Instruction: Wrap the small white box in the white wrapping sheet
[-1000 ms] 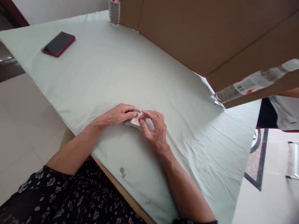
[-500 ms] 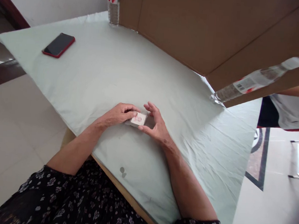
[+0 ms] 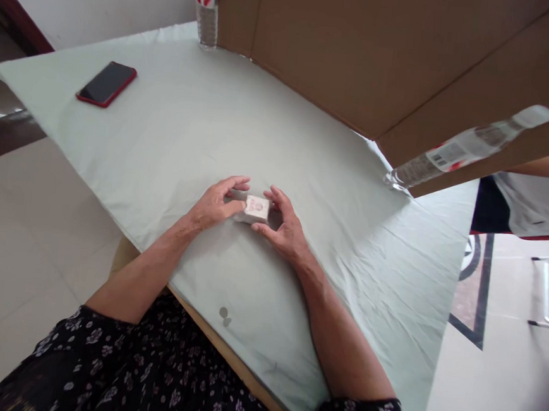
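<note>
A small white block with a red printed picture on top, which looks like a deck of playing cards [image 3: 257, 208], lies on the cloth between my hands. Something clear, like plastic, shows at its left edge. At the left side my left hand [image 3: 216, 205] is open, its thumb tip at the deck's edge and its fingers curved beyond the far side. My right hand [image 3: 286, 227] is open too, thumb near the deck's front corner and fingers arched around its right side. Whether the right fingertips touch it, I cannot tell.
A pale green cloth [image 3: 166, 133] covers the table. A phone in a red case [image 3: 107, 83] lies at the far left. Brown cardboard [image 3: 324, 51] stands along the back, with a water bottle [image 3: 207, 10] and another bottle [image 3: 469, 148] before it. A person's arm [image 3: 541, 164] shows at right.
My left hand has opened, its fingers lifting off the deck and spreading away. The deck has shifted slightly away from me. My right hand has moved a little to the left.
</note>
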Demonstrator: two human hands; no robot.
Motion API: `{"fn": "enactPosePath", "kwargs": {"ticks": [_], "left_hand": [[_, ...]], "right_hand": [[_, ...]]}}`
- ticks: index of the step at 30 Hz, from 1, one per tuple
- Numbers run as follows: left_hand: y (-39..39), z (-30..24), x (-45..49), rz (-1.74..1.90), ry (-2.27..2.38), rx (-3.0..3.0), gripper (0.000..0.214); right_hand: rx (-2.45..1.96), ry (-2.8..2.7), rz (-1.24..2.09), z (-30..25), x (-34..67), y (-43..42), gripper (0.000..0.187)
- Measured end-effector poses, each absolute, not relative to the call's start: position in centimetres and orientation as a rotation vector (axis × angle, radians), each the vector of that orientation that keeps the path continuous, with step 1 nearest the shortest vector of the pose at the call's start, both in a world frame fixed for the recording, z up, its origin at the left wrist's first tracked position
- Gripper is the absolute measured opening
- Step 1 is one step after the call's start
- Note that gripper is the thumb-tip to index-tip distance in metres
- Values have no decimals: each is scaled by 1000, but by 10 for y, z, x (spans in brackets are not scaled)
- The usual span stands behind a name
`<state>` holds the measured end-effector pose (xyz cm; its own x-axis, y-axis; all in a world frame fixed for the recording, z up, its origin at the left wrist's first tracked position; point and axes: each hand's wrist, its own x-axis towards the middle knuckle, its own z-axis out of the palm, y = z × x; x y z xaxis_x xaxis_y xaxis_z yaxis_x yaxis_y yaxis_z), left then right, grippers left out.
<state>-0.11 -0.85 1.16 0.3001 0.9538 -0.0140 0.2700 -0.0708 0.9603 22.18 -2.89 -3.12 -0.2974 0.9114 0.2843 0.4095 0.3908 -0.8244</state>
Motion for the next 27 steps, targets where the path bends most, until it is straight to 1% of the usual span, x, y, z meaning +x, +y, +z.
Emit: {"fn": "enactPosePath", "kwargs": {"ticks": [2,5,9,11,14,16,19,23,27], "left_hand": [[-8,12,-4,783,1130,1617,78],[-9,9,-8,665,1060,1714,93],[-8,1,-8,607,1014,1831,98],[-8,-4,-6,630,1043,1865,96],[-8,-8,-1,695,1080,1914,92],[-9,-10,2,764,1086,1958,91],[-10,-10,4,819,1104,2028,91],[-9,-9,4,704,1160,2043,91],[-7,-3,-1,667,1130,1902,97]], "right_hand": [[-1156,-1864,858,-31,227,-28,99],[-1193,-1825,907,-28,233,-29,106],[-1181,-1836,927,-28,234,-29,110],[-1169,-1847,914,-30,232,-29,106],[-1138,-1846,875,-32,228,-29,92],[-1137,-1833,829,-33,226,-29,86],[-1181,-1836,776,-33,225,-30,85],[-1230,-1860,814,-33,226,-29,82],[-1195,-1841,853,-32,229,-29,88]]}}
